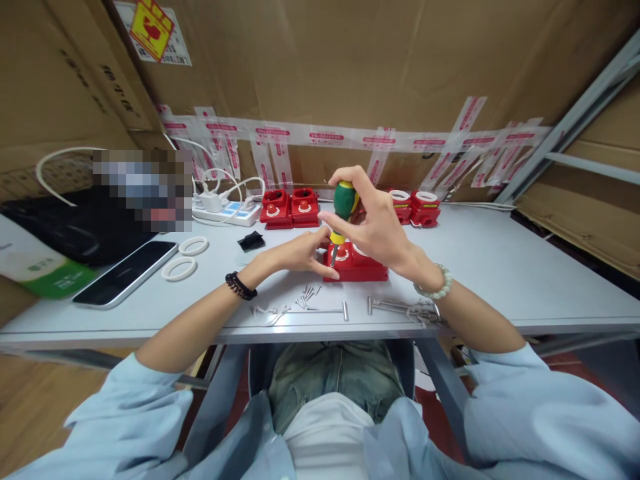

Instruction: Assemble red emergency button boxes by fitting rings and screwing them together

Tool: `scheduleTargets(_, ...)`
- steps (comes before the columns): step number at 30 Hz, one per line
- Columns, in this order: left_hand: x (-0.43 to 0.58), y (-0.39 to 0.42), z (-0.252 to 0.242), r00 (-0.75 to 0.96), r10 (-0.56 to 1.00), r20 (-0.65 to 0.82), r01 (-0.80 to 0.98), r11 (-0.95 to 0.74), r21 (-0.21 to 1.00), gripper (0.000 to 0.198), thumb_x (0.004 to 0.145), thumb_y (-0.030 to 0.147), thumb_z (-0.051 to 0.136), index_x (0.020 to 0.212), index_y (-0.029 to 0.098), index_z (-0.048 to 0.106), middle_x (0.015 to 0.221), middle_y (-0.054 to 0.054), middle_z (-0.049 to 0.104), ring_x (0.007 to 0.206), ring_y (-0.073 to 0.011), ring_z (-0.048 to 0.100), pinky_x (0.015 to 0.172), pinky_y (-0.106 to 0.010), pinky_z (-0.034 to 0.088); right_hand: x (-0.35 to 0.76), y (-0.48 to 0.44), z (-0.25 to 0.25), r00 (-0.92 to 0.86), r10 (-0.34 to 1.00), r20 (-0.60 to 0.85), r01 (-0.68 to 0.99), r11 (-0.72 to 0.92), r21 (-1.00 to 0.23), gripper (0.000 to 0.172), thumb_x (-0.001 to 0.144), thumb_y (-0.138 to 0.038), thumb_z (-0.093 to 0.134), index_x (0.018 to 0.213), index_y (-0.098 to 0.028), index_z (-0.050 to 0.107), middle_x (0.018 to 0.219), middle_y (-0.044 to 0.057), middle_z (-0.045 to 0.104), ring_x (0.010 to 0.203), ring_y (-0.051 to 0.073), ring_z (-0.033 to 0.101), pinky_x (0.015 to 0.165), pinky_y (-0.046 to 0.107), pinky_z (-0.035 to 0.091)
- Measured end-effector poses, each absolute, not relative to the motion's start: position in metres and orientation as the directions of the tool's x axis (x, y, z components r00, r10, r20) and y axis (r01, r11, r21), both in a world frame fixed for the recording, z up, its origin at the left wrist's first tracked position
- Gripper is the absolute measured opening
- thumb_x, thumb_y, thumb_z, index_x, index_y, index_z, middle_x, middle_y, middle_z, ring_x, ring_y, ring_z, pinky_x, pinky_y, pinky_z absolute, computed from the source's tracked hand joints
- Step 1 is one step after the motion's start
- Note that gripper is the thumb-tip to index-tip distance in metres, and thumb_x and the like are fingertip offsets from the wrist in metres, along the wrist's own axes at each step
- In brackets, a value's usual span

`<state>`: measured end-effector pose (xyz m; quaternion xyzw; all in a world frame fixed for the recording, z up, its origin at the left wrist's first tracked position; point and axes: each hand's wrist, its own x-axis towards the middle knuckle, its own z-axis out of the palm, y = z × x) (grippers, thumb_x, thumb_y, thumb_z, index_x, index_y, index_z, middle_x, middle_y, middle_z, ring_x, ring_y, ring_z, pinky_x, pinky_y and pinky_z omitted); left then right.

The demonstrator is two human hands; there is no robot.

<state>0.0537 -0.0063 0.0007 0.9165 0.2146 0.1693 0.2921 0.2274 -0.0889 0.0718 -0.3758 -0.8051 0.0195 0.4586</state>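
Note:
My right hand is closed around a screwdriver with a green and yellow handle. It is held nearly upright, its shaft down at the left front corner of a red housing lying on the table. At that housing's left end, my left hand grips the side with thumb and fingers. Part of the housing's top is hidden behind my right hand. Several small screws lie loose in front of it, beside a metal T-shaped rod with white string. More metal rods with string lie to the right.
Two red housings stand at the back left, others at the back right. On the left are white rings, a phone, a black scrap and a power strip. Cardboard walls the back.

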Motion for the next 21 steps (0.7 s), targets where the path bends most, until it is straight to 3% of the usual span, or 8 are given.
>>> scheduleTargets(4,0.053,-0.005,-0.001,0.846,0.488,0.216,0.276,-0.746,0.606,0.064,0.067,0.053,0.079,0.113,0.019,0.049,0.104,-0.008,0.066,0.095,-0.0249,0.063,0.079,-0.038,0.05,0.232,-0.091,0.077,-0.309,0.653,0.692,0.596,0.7,-0.394,0.03,0.087,-0.035,0.063,0.113,-0.025,0.049,0.086,-0.001,0.056,0.072,0.014,0.054,0.074,0.035,0.053)
scheduleTargets(9,0.053,-0.009,0.003,0.85,0.498,0.17,0.306,-0.731,0.61,0.059,0.069,0.053,0.079,0.108,0.019,0.05,0.102,-0.007,0.067,0.088,-0.0229,0.063,0.072,-0.034,0.049,0.246,-0.094,0.092,-0.564,0.624,0.541,0.336,0.772,-0.54,0.039,0.088,-0.024,0.059,0.124,-0.023,0.044,0.11,0.004,0.058,0.097,0.016,0.062,0.085,0.035,0.055)
scheduleTargets(11,0.053,-0.01,0.005,0.859,0.486,0.162,0.295,-0.728,0.619,0.054,0.07,0.052,0.079,0.103,0.019,0.051,0.1,-0.008,0.068,0.087,-0.0219,0.063,0.07,-0.032,0.048,0.248,-0.094,0.094,-0.594,0.61,0.525,0.274,0.767,-0.581,0.039,0.088,-0.024,0.059,0.124,-0.022,0.044,0.11,0.004,0.058,0.097,0.016,0.063,0.084,0.034,0.056)
scheduleTargets(14,0.054,-0.011,0.005,0.859,0.487,0.159,0.29,-0.718,0.633,0.051,0.07,0.052,0.079,0.096,0.019,0.051,0.101,-0.009,0.068,0.09,-0.0231,0.063,0.07,-0.032,0.049,0.246,-0.094,0.092,-0.523,0.643,0.559,0.335,0.758,-0.559,0.039,0.085,-0.031,0.066,0.119,-0.023,0.048,0.103,0.002,0.06,0.089,0.016,0.063,0.077,0.033,0.057)
scheduleTargets(21,0.054,-0.006,0.002,0.844,0.508,0.174,0.341,-0.757,0.557,0.062,0.067,0.056,0.08,0.108,0.017,0.054,0.096,-0.009,0.067,0.085,-0.0258,0.063,0.07,-0.036,0.05,0.232,-0.098,0.08,-0.316,0.684,0.657,0.519,0.705,-0.484,0.046,0.081,-0.051,0.07,0.111,-0.026,0.046,0.085,-0.001,0.059,0.072,0.016,0.059,0.066,0.035,0.056)
